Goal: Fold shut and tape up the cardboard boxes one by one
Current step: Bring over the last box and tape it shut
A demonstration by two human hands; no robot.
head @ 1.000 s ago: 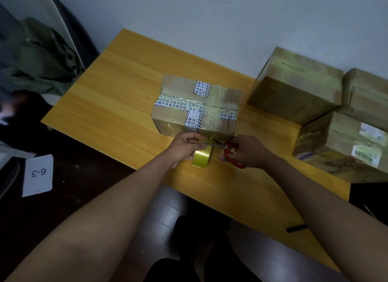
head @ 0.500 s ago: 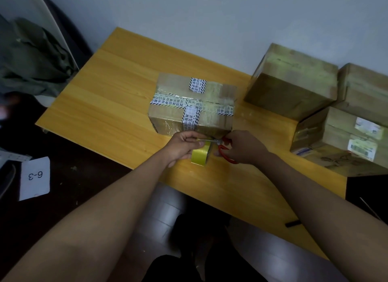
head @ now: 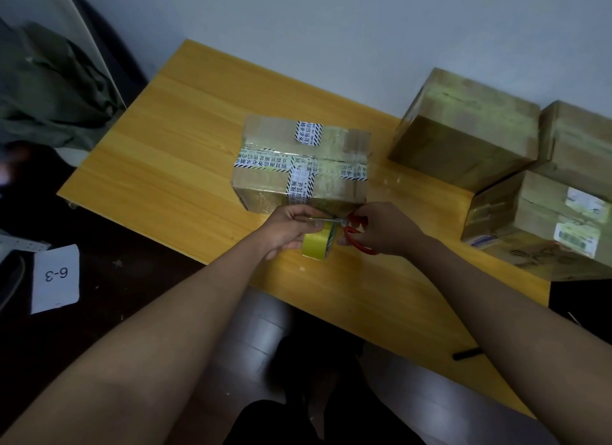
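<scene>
Change: little betw. earlier views and now; both hands stay at the box's near face, same grips. Scissors [head: 344,227] looked a bit more parted a second ago, blades now lie nearly together across the tape, so cut judged under way or just made; cannot confirm strip is severed.
Meaning for task: this box seems at its last step, trimming the strip from the roll. Once free, the end needs pressing down, then next box.
Box [head: 299,166]: mid worktop [head: 172,140], flaps folded shut and flat. Old printed black-and-white tape crosses the top both ways, clear glossy tape over the seam and down the near face. Corners square, no gaping seam seen.
Tape roll [head: 318,244]: yellow, on edge, just off the box's near face, above the worktop's front part.
Left hand [head: 288,226]: fingers curled round the roll, holding it taut toward the box.
Right hand [head: 381,229]: fingers through the red scissor handles, gripping them; blade tips reach toward left hand.
Other boxes [head: 463,130]: three at right end of the worktop, stacked/abutting, well apart from the work. All look closed; whether taped in full, cannot tell.
Surroundings: paper card [head: 56,277] marked "6-3" on the floor at left; dark marker-like item [head: 467,353] at the worktop's near right edge.
</scene>
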